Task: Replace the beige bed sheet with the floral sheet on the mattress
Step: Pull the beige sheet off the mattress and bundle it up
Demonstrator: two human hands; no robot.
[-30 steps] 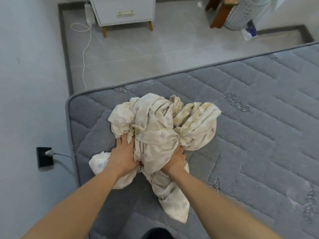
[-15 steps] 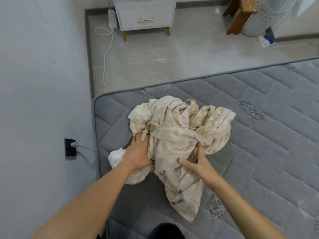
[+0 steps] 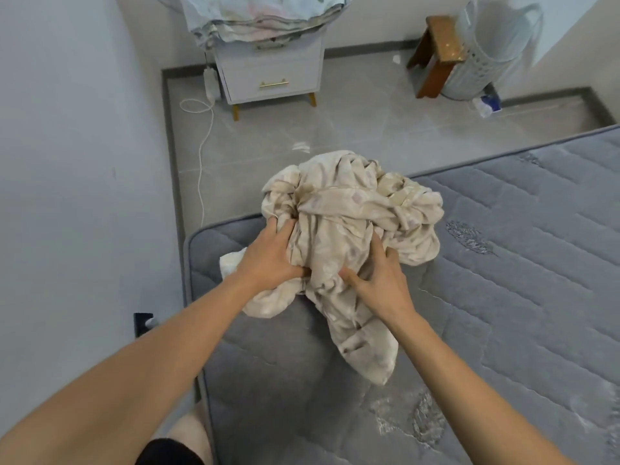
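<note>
Fingers of your left hand (image 3: 268, 255) and right hand (image 3: 380, 278) dig into the bundled beige sheet (image 3: 349, 229) at the mattress (image 3: 503, 297) corner — fingertips buried in folds. Floral sheet (image 3: 265, 15) lies on the nightstand (image 3: 271, 75) — cut off at the top edge.

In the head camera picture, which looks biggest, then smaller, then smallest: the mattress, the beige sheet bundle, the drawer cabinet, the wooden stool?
1. mattress
2. beige sheet bundle
3. drawer cabinet
4. wooden stool
The cabinet and stool stand farther away, so they may look smaller than they are.
</note>
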